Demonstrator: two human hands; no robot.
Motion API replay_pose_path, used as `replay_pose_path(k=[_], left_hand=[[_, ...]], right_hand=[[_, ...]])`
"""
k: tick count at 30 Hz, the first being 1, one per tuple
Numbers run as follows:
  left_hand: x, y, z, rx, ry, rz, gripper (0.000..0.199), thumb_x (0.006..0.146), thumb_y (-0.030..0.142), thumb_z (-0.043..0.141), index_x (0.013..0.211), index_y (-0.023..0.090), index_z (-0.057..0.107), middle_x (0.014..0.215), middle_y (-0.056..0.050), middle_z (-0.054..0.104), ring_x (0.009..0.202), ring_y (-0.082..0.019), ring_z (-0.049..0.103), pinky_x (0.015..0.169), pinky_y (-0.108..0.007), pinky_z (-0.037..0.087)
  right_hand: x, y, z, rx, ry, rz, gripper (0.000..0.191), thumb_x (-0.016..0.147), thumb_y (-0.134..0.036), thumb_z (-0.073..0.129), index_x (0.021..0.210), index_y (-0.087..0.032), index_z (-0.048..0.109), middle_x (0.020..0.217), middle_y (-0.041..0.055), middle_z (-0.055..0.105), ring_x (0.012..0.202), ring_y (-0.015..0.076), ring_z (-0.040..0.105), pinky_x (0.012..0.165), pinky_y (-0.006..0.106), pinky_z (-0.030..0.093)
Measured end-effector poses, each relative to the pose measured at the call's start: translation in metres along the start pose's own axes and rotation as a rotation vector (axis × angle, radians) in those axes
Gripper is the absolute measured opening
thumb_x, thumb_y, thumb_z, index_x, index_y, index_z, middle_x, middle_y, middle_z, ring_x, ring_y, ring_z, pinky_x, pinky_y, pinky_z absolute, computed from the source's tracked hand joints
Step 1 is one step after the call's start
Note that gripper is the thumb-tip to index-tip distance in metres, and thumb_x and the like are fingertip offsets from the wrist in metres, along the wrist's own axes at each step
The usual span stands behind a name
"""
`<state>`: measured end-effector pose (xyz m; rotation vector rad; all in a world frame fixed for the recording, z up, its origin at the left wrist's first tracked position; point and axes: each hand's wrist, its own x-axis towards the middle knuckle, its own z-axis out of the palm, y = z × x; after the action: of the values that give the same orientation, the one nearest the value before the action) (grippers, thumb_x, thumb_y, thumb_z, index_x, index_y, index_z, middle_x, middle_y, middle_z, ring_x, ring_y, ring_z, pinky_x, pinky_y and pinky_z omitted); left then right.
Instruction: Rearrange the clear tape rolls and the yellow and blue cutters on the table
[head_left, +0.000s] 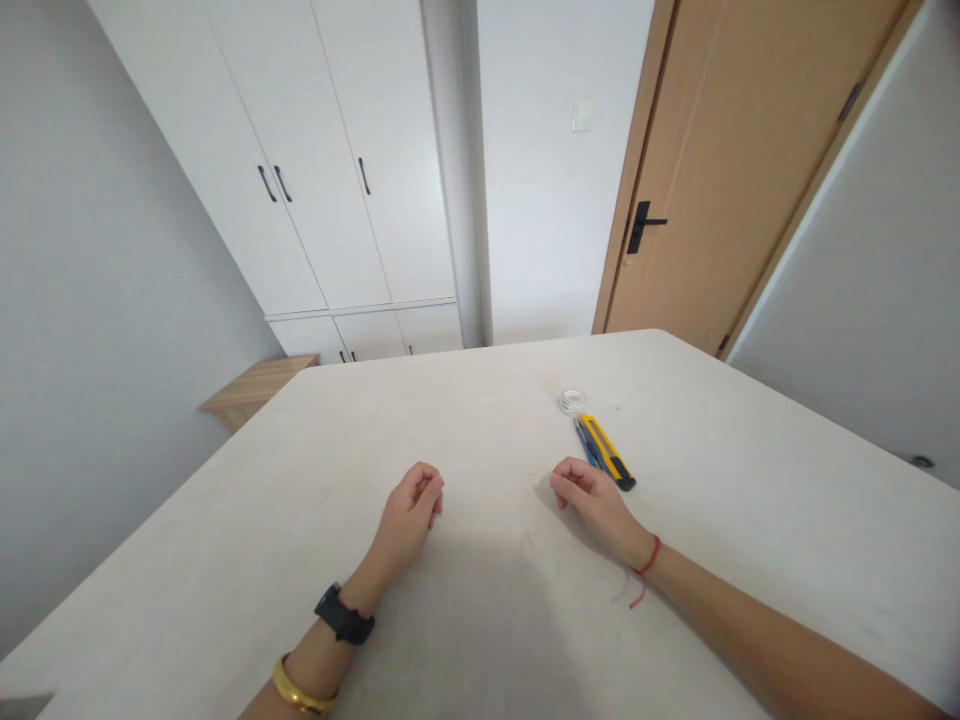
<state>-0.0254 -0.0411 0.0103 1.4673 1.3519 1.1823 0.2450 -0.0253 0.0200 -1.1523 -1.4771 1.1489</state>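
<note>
My left hand (pixel 414 508) rests on the white tabletop (pixel 480 610), its fingers curled in and no object showing in them. To the right, my right hand (pixel 596 505) lies on the same surface, loosely closed, with nothing visible between thumb and fingers. Just beyond its knuckles is a yellow box cutter (pixel 606 448) with a black end. Alongside the cutter lies a slim blue tool (pixel 587 443), partly hidden by my right hand; its kind is unclear. A small roll of clear tape (pixel 574 401) sits at the far end of these tools.
A wooden ledge (pixel 259 388) stands beyond the table's far left corner. White cupboards (pixel 352 230) line the back, and a wooden door (pixel 720 170) is at the right. I wear a black watch (pixel 344 614) and a gold bangle (pixel 300 690) on the left, a red string (pixel 651 556) on the right.
</note>
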Motion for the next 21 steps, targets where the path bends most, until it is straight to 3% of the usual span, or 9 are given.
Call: replay_pose_path(k=[5, 21], left_hand=[[-0.002, 0.007, -0.002, 0.089, 0.035, 0.066, 0.024, 0.088, 0.042, 0.047, 0.075, 0.021, 0.049, 0.055, 0.007, 0.044, 0.051, -0.011, 0.041, 0.051, -0.023, 0.032], [-0.006, 0.018, 0.000, 0.107, 0.004, 0.062, 0.042, 0.091, 0.051, 0.039, 0.061, 0.023, 0.037, 0.053, 0.006, 0.036, 0.051, -0.012, 0.034, 0.051, -0.025, 0.029]], right_hand=[[-0.003, -0.002, 0.000, -0.023, -0.002, -0.044, 0.032, 0.076, -0.048, 0.062, 0.062, -0.021, 0.052, 0.053, -0.0023, 0.052, 0.054, 0.0135, 0.046, 0.056, 0.027, 0.037], [-0.006, -0.002, 0.000, 0.004, -0.048, -0.034, 0.028, 0.075, -0.045, 0.063, 0.064, -0.021, 0.055, 0.054, -0.0021, 0.053, 0.053, 0.0135, 0.046, 0.055, 0.028, 0.036]])
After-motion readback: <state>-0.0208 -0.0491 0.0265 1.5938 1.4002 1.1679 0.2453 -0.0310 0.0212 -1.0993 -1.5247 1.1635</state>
